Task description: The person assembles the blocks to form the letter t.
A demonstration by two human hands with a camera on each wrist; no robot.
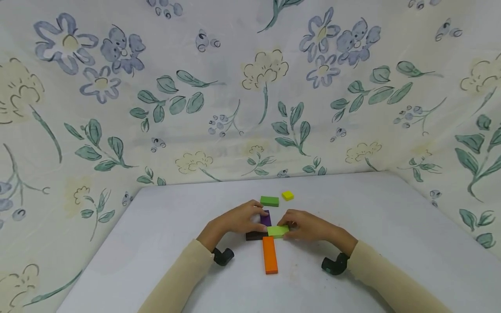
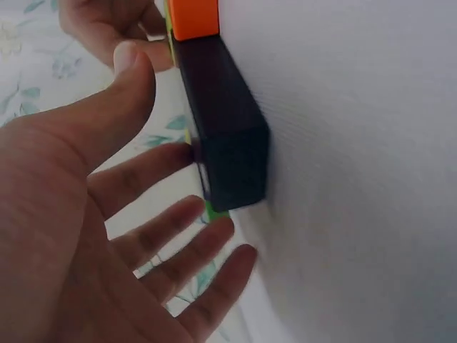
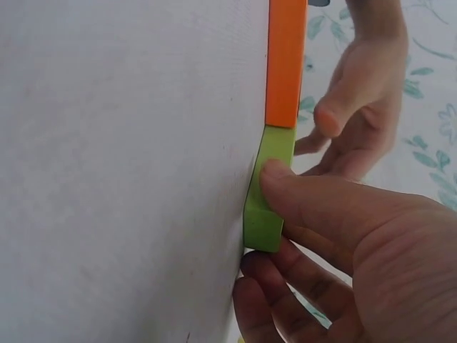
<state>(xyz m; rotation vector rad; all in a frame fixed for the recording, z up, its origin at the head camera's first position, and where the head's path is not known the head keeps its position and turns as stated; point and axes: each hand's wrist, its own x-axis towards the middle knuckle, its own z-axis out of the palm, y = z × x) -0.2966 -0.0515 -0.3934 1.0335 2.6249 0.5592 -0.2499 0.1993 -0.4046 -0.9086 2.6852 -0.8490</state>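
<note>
My right hand [image 1: 309,225] pinches a light green block [image 1: 276,231] at its right end; the right wrist view shows the thumb along its near side. That block lies beside a black block [image 1: 255,236] and at the top end of a long orange block [image 1: 270,256]. My left hand [image 1: 244,218] reaches over the black block with its fingers loosely spread. Its index fingertip is right at a purple block [image 1: 265,218], while the thumb tip hovers where black and light green meet. In the left wrist view the black block [image 2: 225,121] lies past the fingertips.
Behind the purple block lie a darker green block [image 1: 269,201] and a small yellow block [image 1: 287,195]. All rest on a white table [image 1: 176,208], with a flower-patterned cloth [image 1: 235,130] hanging behind and at the sides. Each wrist wears a small black camera.
</note>
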